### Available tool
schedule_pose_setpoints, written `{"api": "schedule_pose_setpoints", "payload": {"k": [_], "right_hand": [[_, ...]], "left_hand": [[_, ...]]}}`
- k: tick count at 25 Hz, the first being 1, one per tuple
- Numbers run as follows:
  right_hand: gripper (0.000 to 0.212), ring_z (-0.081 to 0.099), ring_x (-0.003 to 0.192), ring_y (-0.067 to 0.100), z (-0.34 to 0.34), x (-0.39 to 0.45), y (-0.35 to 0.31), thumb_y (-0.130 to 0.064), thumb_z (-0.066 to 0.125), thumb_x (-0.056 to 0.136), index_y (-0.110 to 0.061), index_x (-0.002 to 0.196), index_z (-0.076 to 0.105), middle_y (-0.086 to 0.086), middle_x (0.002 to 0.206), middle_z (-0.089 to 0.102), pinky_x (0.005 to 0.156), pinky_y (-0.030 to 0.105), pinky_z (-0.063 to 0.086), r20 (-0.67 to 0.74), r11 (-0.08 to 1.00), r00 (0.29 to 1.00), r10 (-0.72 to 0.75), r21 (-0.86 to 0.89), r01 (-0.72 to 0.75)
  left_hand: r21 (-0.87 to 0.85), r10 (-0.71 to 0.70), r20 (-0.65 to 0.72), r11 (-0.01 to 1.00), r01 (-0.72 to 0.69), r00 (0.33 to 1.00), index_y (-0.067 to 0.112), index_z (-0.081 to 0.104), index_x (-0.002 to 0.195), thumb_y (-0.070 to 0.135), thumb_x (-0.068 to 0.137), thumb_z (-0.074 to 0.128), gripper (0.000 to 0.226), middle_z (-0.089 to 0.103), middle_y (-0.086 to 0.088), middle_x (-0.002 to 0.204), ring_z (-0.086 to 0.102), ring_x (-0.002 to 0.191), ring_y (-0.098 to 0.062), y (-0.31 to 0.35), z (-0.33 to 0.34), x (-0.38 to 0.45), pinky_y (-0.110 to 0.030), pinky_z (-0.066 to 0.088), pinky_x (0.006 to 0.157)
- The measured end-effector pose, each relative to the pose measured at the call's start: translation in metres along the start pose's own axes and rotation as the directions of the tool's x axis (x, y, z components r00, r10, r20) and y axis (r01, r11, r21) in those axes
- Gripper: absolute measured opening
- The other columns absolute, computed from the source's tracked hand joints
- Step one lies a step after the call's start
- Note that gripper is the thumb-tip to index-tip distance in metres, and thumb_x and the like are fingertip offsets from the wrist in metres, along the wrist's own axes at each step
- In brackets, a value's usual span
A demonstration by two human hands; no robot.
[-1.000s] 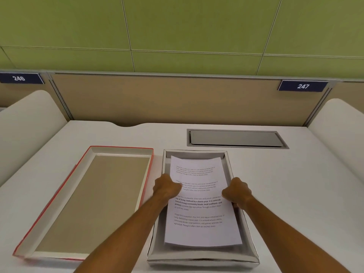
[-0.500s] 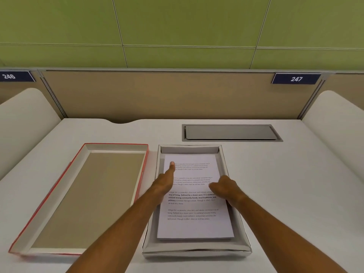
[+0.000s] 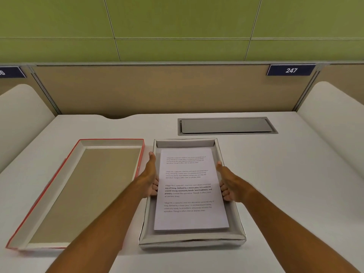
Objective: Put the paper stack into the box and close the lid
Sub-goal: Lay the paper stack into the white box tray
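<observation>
The printed paper stack lies flat inside the silver-grey box in the middle of the white desk. My left hand stands on edge against the stack's left side, inside the box wall, fingers together and curled under. My right hand does the same at the stack's right side. Neither hand grips anything. The red-edged lid lies upside down to the left of the box, its brown inside facing up.
A grey cable hatch is set into the desk behind the box. A beige partition with the number plate 247 closes the back. White curved side panels stand at both desk ends.
Both hands came off the top of the sheets and moved outward to the stack's left and right edges. The stack now lies flat and straight in the box.
</observation>
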State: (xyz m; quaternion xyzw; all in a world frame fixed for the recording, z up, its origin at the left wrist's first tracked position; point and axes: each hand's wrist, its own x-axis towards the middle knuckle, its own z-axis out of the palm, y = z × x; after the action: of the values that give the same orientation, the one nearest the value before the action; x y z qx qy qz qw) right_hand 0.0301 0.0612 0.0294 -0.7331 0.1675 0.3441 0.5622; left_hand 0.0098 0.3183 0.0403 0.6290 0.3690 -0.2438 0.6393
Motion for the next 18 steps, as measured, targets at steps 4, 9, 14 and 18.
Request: {"api": "schedule_pose_setpoints", "payload": {"k": [4,9,14,18], "right_hand": [[0.061,0.059,0.099,0.028,0.0,0.001,0.002,-0.072,0.023,0.091,-0.018,0.099,0.05,0.003,0.089,0.062,0.107,0.049,0.041,-0.009,0.998,0.999,-0.043,-0.036,0.042],[0.057,0.068,0.055,0.009,0.003,-0.005,0.0,-0.067,0.019,0.094,-0.022,0.083,0.052,-0.009,0.049,0.07,0.061,0.026,0.053,-0.025,0.997,0.998,-0.049,-0.053,0.048],[0.069,0.071,0.094,0.031,0.025,-0.017,-0.005,-0.064,0.024,0.095,-0.007,0.109,0.061,0.015,0.106,0.074,0.084,0.041,0.058,-0.211,0.947,0.952,-0.221,-0.278,0.159],[0.072,0.05,0.133,0.037,0.046,-0.026,0.001,-0.064,0.04,0.092,-0.012,0.141,0.046,0.014,0.147,0.051,0.107,0.048,0.041,-0.306,0.764,0.805,-0.508,-0.591,0.257]], "left_hand": [[-0.018,0.005,-0.002,1.0,-0.005,1.0,-0.006,0.026,0.147,0.086,0.076,0.013,0.117,0.037,-0.029,0.15,0.039,0.137,-0.044,0.001,0.002,-0.006,-0.049,0.032,0.111],[-0.03,0.029,0.008,0.999,-0.029,1.0,-0.004,0.024,0.149,0.086,0.076,0.012,0.116,0.037,-0.029,0.15,0.04,0.136,-0.044,0.001,0.003,-0.006,-0.05,0.033,0.11],[0.051,0.083,0.041,0.995,-0.085,0.996,-0.002,0.039,0.14,0.076,0.087,0.019,0.096,0.062,-0.027,0.126,0.06,0.097,-0.031,-0.001,0.001,-0.02,-0.042,0.039,0.092],[0.315,0.316,-0.07,0.907,-0.279,0.946,0.013,0.052,0.118,0.055,0.097,0.036,0.05,0.077,-0.01,0.1,0.065,0.091,-0.021,-0.009,0.012,-0.036,-0.042,0.045,0.093]]}}
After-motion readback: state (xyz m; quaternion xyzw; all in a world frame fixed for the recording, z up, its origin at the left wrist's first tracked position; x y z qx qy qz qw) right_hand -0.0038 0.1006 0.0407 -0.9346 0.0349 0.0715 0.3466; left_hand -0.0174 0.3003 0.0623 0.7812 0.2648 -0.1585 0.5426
